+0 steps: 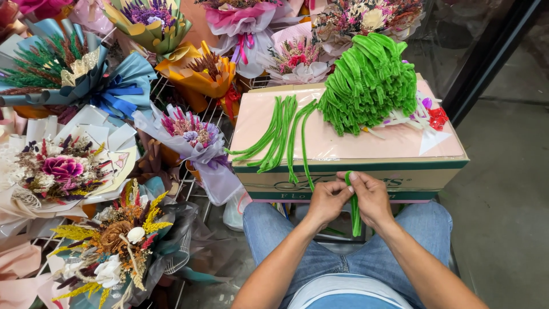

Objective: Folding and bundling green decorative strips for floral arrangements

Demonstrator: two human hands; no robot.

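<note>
I see a green pipe cleaner [354, 209] held upright between both hands, just in front of the cardboard box [354, 171] and above the lap in blue jeans [274, 234]. The right hand [373, 197] pinches its top end between thumb and forefinger, closed tight on the fuzzy stem, while the lower part hangs down past the wrist. The left hand [327, 200] has its fingertips closed on the same top end, touching the right; I judge the 2 hands meet there so the tip can be bent or twisted.

On the box top, covered in pale pink paper, 1 loose bundle of straight green stems [280, 137] lies within easy reach, some drooping over the front edge. Beside it sits a heap of bent green stems [369, 83], piled together, probably finished pieces kept apart from the straight ones. A few small red and purple bits [433, 114] lie at the far right of the box.

To the left, wrapped dried-flower bouquets [191, 134] stand on a white wire rack [189, 189].
</note>
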